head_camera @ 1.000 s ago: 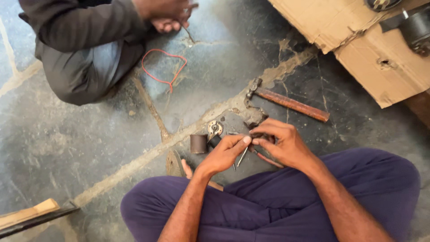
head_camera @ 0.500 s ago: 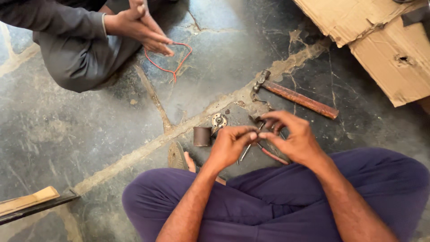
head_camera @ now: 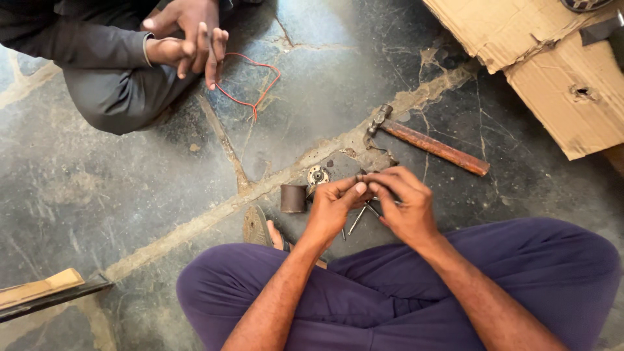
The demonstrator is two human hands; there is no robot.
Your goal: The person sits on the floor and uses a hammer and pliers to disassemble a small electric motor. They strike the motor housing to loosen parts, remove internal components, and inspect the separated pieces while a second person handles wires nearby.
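Now your left hand and your right hand meet just above your crossed legs, and the fingers of both are pinched closed on a small metal part held between them. It is too small to tell what kind of part it is. Under your hands, thin metal rods lie on the stone floor, partly hidden by your palms.

Just left of your left hand stand a dark short cylinder and a small round bearing-like piece, close to each other. A hammer with a rusty handle lies beyond your right hand, near it but not touching, its head pointing to the cracked pale seam that runs across the floor.

For room to move: the floor to your left is open until a flat wooden piece on a dark bar at the left edge. On the far right, torn brown cardboard fills the upper corner; its ragged edge comes near the end of the hammer handle. It is plain brown, with a hole in one sheet.

Across from you, another person sits with knees bent, and this person's hands are together above a loop of red wire that lies on the floor, well apart from your own things.
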